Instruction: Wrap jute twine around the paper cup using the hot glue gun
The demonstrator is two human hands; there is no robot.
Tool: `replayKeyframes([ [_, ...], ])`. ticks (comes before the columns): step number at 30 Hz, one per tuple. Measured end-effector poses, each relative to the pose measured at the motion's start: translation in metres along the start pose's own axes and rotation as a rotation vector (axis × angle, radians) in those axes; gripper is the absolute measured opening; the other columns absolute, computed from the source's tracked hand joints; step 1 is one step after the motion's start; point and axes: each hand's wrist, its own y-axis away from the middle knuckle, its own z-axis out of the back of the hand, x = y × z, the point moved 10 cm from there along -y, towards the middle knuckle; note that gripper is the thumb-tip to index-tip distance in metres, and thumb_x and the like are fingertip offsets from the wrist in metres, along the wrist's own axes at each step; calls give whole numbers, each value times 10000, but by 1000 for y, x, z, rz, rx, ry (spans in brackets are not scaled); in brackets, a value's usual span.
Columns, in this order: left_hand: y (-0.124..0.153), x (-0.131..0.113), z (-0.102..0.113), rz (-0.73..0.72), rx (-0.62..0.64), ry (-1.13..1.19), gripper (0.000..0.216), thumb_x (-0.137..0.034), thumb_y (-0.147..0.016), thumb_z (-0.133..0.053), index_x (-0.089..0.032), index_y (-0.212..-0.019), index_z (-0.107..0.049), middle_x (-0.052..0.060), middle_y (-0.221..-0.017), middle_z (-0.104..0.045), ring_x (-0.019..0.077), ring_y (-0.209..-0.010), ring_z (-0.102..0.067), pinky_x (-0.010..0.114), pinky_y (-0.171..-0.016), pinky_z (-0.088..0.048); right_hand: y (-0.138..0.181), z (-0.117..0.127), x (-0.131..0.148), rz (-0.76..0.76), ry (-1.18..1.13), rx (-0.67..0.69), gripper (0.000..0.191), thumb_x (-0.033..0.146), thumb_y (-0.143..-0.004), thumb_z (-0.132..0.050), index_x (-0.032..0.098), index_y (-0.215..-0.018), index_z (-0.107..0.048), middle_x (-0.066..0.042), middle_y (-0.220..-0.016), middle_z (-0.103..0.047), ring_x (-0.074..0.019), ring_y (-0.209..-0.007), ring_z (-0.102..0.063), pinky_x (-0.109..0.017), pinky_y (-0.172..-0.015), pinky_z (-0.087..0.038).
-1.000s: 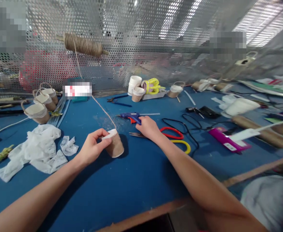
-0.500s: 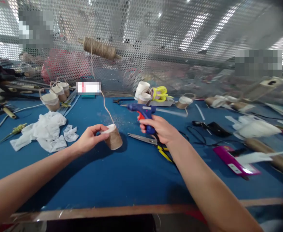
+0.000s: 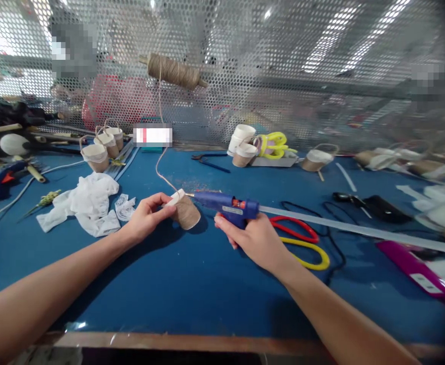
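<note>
My left hand [image 3: 145, 218] pinches the white rim of a small twine-wrapped paper cup [image 3: 186, 212] that lies tilted on the blue table [image 3: 192, 284]. A strand of jute twine [image 3: 160, 152] runs from the cup up to a spool [image 3: 174, 71] hung on the mesh screen. My right hand [image 3: 253, 238] grips a blue hot glue gun [image 3: 228, 207], its nozzle pointing left at the top of the cup. A long clear glue stick [image 3: 351, 229] sticks out of the gun's back to the right.
Red and yellow handled scissors [image 3: 302, 242] lie just right of my right hand. White lace fabric [image 3: 87, 203] and finished little baskets [image 3: 95, 156] sit at the left; cups [image 3: 242, 146], pliers [image 3: 209, 161], a black cable and a purple packet [image 3: 416, 268] lie at the back and right.
My right hand took the glue gun off the table, lifted it, then brought it down with the nozzle against the cup. My left hand kept hold of the cup.
</note>
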Motion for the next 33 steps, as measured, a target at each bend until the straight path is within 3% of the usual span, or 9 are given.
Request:
replayKeyframes([
  [4, 2, 2, 1, -9, -22, -15, 177, -292, -722, -654, -146, -704, -556, -19, -685, -578, 100, -651, -540, 233, -661, -416, 4, -4, 6, 82, 68, -13, 287, 359, -811, -511, 199, -572, -506, 37, -402, -489, -133, -401, -517, -285, -486, -453],
  [11, 6, -4, -1, 9, -48, -74, 183, -305, -703, -658, -148, -697, -565, 2, -699, -598, 117, -664, -540, 253, -677, -418, 10, -4, 16, 186, 157, -61, 199, 323, -800, -537, 220, -634, -573, 48, -388, -482, -144, -411, -513, -279, -446, -428],
  [25, 6, -2, -1, 6, -38, -43, 173, -293, -707, -660, -149, -690, -565, -9, -689, -602, 109, -654, -542, 242, -671, -416, 10, -1, 12, 158, 235, -71, 337, 343, -799, -525, 241, -490, -440, 43, -355, -462, -147, -394, -514, -295, -473, -443],
  [27, 6, -2, -2, 11, -28, -30, 162, -283, -713, -656, -148, -696, -568, -10, -692, -606, 105, -654, -545, 240, -674, -419, 10, -1, 12, 154, 234, -59, 307, 348, -803, -523, 232, -521, -486, 27, -400, -513, -161, -446, -552, -298, -499, -464],
  [30, 6, -4, -4, 6, -20, -45, 143, -271, -723, -645, -144, -711, -579, -7, -700, -613, 104, -660, -548, 237, -679, -418, 10, -3, 14, 200, 254, -50, 192, 342, -798, -524, 208, -685, -602, -28, -624, -660, -197, -613, -626, -333, -623, -506],
  [33, 6, -4, -4, 14, -20, -55, 157, -281, -715, -645, -143, -705, -572, -5, -687, -613, 110, -654, -555, 245, -676, -428, 8, -5, 12, 240, 313, -56, 207, 346, -798, -504, 195, -796, -645, -64, -741, -690, -231, -707, -644, -372, -691, -510],
])
